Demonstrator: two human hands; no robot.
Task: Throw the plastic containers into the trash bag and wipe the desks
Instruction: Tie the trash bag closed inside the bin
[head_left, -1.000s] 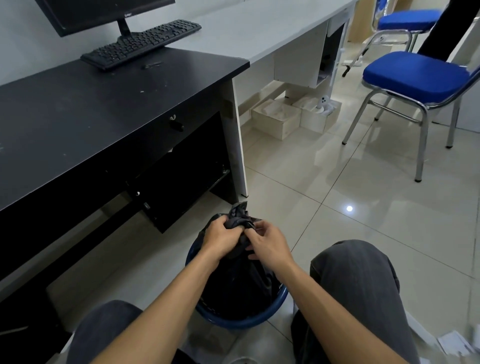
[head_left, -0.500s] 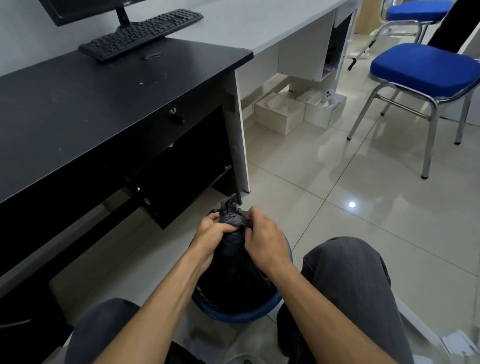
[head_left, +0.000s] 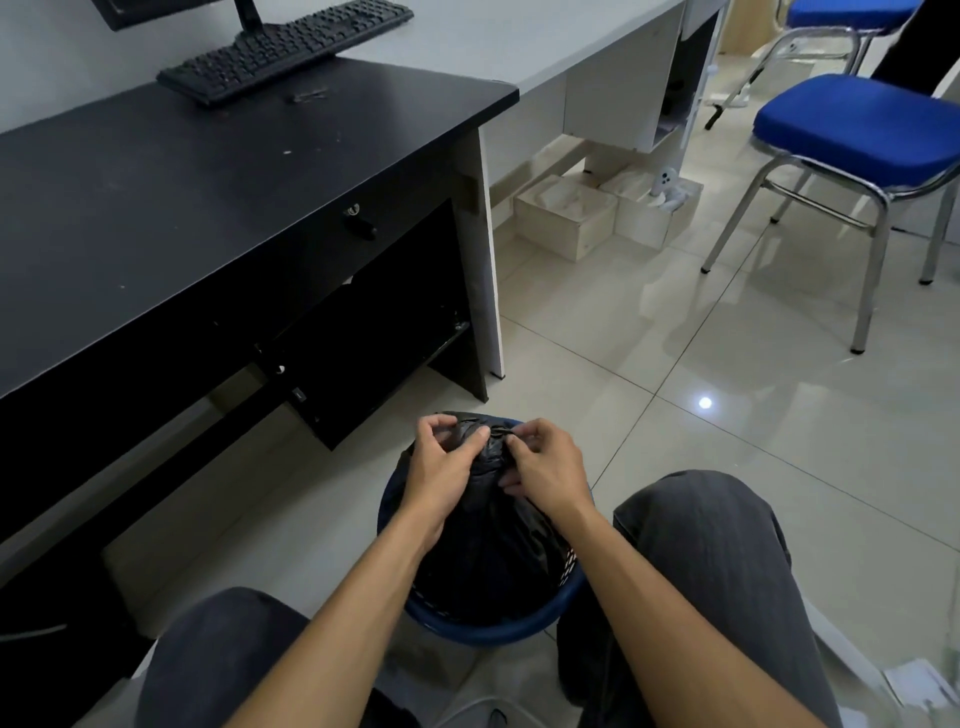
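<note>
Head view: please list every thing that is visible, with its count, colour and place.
trash bag: one, black, inside the bin, top gathered
bin: one, blue, on floor between the knees
black desk: one, black, left
grey desk: one, pale grey, beyond the black desk
keyboard: one, black, top left
monitor: one, black, top left, cut off
chairs: two, blue seats, right
boxes: two, pale, under grey desk
left hand: one, pinches bag top
right hand: one, pinches bag top

Head view, downward, close overhead.
</note>
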